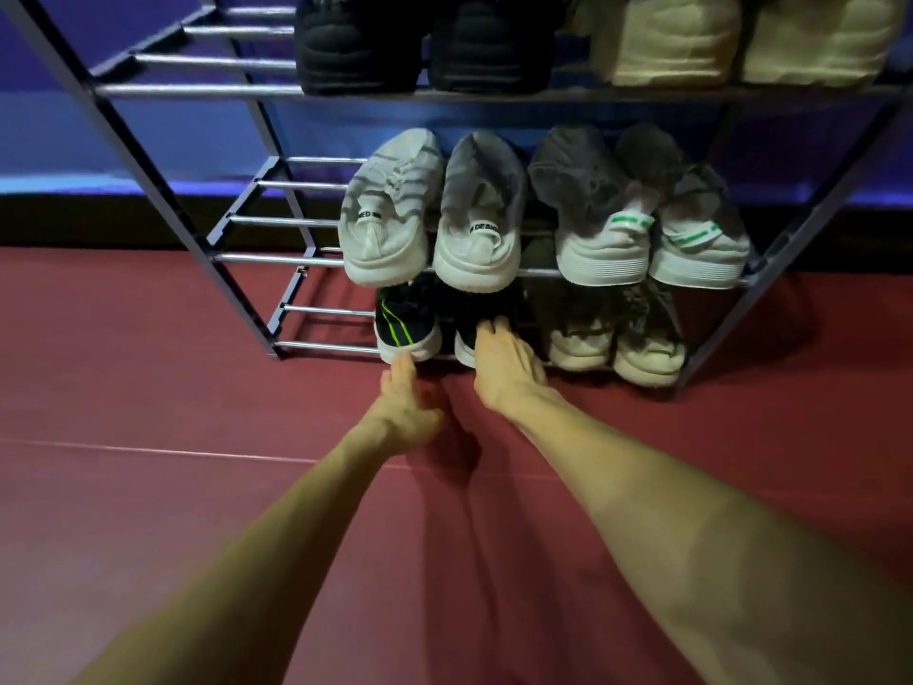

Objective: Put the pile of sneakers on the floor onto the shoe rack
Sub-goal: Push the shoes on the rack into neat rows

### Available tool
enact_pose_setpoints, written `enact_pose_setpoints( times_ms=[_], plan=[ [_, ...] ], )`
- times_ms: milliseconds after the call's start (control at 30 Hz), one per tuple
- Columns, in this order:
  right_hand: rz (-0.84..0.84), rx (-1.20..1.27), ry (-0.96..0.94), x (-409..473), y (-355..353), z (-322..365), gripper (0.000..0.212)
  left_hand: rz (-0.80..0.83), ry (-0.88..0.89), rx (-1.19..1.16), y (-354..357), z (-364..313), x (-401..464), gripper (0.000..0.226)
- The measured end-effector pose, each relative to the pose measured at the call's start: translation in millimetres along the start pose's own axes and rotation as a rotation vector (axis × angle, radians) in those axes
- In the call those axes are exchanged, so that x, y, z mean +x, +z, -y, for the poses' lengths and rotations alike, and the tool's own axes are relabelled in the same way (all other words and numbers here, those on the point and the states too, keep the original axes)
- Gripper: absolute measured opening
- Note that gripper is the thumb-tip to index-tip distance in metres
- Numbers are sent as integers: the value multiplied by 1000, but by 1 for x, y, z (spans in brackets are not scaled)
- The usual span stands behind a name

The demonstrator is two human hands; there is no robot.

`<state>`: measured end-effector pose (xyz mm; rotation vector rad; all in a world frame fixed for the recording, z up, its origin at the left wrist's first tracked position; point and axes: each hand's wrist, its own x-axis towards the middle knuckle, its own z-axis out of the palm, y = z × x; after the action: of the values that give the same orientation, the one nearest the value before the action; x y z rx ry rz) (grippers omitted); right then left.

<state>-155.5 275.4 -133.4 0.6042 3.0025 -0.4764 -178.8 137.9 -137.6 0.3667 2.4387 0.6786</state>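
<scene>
A metal shoe rack (pixel 276 259) stands on the red floor. On its bottom tier sits a pair of black sneakers with green stripes. My left hand (pixel 405 407) has its fingers stretched out, the tips touching the heel of the left black sneaker (pixel 402 323). My right hand (pixel 504 368) lies over the heel of the right black sneaker (pixel 464 338), fingers wrapped on it and hiding most of it. Both shoes point into the rack, heels toward me.
A beige pair (pixel 617 348) sits to the right on the bottom tier. The middle tier holds a white pair (pixel 430 224) and a grey-white pair with green marks (pixel 642 229). The top tier carries a black pair (pixel 420 47) and a cream pair (pixel 741 42). Red floor (pixel 148 437) lies bare around my arms.
</scene>
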Motion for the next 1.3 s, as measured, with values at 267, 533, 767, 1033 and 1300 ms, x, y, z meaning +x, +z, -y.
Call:
enact_pose_setpoints(
  times_ms=[267, 533, 767, 1033, 1300],
  plan=[
    [101, 156, 16, 1, 3, -16, 55, -362, -44, 36, -26, -3, 14, 63],
    [238, 362, 11, -14, -2, -25, 90, -173, 5, 150, -17, -5, 30, 65],
    [157, 447, -25, -22, -9, -27, 77, -135, 99, 119, -27, 11, 28, 65],
    [-133, 267, 362, -32, -21, -89, 51, -226, 89, 53, -22, -2, 19, 73],
    [-311, 308, 316, -36, -31, -99, 40, -259, 126, 41, -6, -21, 10, 70]
  ],
)
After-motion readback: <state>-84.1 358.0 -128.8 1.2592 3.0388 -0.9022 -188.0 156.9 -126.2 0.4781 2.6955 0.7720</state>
